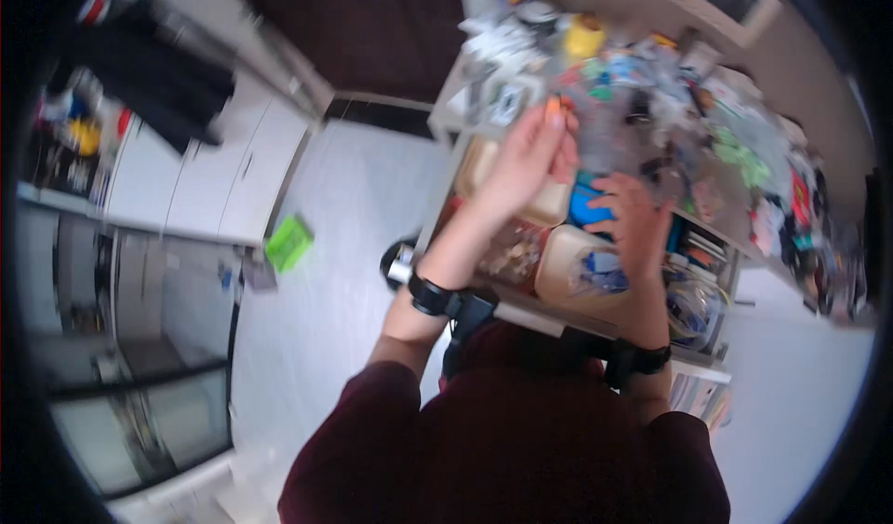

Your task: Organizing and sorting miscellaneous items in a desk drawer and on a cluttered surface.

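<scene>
My left hand [537, 147] is closed around a small orange object [554, 104], too blurred to name, above the back left of an open drawer [523, 316]. My right hand [631, 220], fingers spread, hovers over or touches the drawer's contents beside a blue item [589, 202]; no held object shows. Inside the drawer, a beige container [558, 269] holds blue and clear small items. Left of it lie small pale pieces [513, 250] in a reddish compartment. A clear container with coiled cable or tubing [694, 308] sits at the right.
Behind the drawer, a cluttered countertop [457, 98] carries plastic bags, a yellow object [584, 36] and a light-green bag [739, 158]. A bright green bin [288, 243] stands on the floor at left, near white cabinets [209, 175] with dark cloth [160, 77] hanging over them.
</scene>
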A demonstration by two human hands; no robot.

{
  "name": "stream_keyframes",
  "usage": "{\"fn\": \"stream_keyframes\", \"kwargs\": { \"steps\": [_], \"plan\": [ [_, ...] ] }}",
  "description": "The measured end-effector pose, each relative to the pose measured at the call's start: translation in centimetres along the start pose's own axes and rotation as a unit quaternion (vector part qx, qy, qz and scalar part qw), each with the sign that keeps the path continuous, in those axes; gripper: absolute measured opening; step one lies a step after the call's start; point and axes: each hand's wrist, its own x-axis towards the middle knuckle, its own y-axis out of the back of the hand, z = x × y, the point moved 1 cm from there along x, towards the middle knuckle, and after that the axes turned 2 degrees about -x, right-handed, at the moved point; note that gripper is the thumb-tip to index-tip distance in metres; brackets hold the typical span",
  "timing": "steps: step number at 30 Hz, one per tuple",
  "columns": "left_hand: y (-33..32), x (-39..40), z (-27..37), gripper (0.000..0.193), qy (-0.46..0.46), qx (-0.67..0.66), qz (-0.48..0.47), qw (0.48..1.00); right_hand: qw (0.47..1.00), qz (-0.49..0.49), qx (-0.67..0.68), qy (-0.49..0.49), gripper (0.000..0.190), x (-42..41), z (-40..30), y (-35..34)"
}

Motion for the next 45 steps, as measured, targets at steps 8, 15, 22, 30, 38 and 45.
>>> {"fn": "stream_keyframes", "kwargs": {
  "steps": [8, 15, 22, 30, 38, 45],
  "plan": [
    [15.8, -16.9, 7.7, 0.037, 0.068, 0.419, 0.380, 0.822, 1.000, 0.001, 0.017, 0.005, 0.084, 0.1, -0.7, 0.7],
    [23.6, -26.9, -4.6, 0.068, 0.502, 0.596, 0.295, 0.553, 1.000, 0.010, 0.002, 0.002, 0.083, 0.5, 0.1, 1.0],
    [18.1, -13.9, 5.0, 0.049, 0.027, 0.636, 0.346, 0.689, 0.999, 0.035, -0.019, 0.014, 0.078, 0.2, -0.7, 1.7],
    [2.7, 1.5, 0.7, 0.028, -0.120, 0.544, 0.049, 0.829, 0.998, 0.038, -0.029, 0.033, 0.067, 0.2, 0.0, 0.9],
    [1.4, 6.5, -6.6, 0.029, -0.075, 0.750, 0.087, 0.651, 0.996, 0.024, -0.060, 0.065, 0.056, -0.2, -0.8, 1.0],
    [-0.3, 4.1, -4.0, 0.020, -0.186, 0.575, 0.074, 0.793, 0.995, 0.039, -0.096, 0.010, 0.051, -0.3, -0.7, 0.8]
  ]
}}
